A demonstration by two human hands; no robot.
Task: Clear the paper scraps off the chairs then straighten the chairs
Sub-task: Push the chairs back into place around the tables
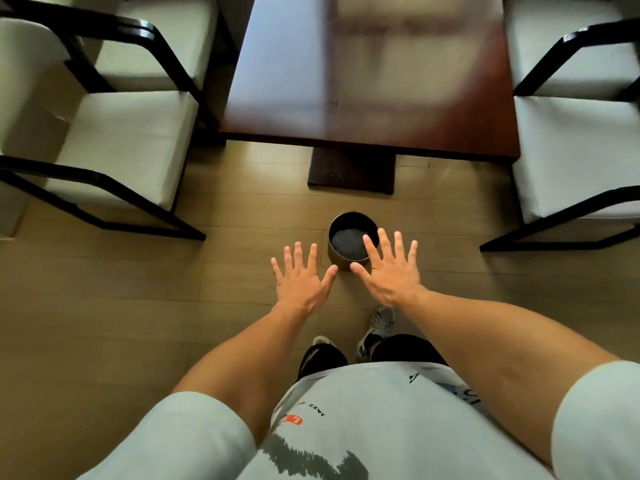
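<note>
While no paper scrap shows on any cushion in view, the clearing part of the task looks finished as far as can be seen; whether scraps lie on chairs outside the view cannot be told.

Starting at the left, 2 cream-cushioned chairs with black frames stand beside the counter: the near left chair sits at a slant, its seat front swung toward the counter, and the far left chair behind it looks squarer. By my judgement the near one wants straightening yet. The left hand hovers over the wooden floor, palm down, fingers spread wide, holding nothing.

At the middle, the dark red counter stands on a pedestal base, its top bare and glossy. Just in front of that base is a small round bin with a dark liner; its contents are too dark to make out. The right hand is likewise spread flat and empty, its fingertips overlapping the bin's rim in the view; whether it touches cannot be told.

At the right, the near right chair and the far right chair both have bare seats and look fairly parallel to the counter's edge.

The bin stands in the walking path between the 2 rows, and the chair legs run close to the counter, so moving a chair leaves little room.
</note>
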